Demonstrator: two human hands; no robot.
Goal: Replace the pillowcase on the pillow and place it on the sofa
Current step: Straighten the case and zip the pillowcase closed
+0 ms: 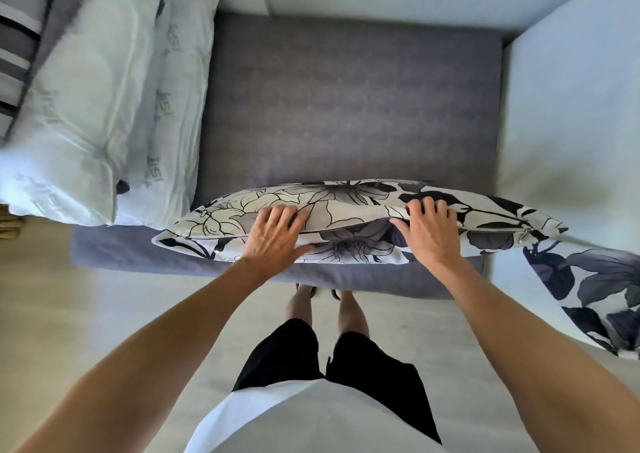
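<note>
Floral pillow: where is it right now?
Head view: the floral pillow lies on the front edge of the grey sofa seat, with the left hand and right hand on it.

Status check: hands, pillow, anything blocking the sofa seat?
Left hand and right hand flat on floral pillow. Pillow at grey seat front edge, zipper partly open. White pillows stacked left; middle bare.
</note>
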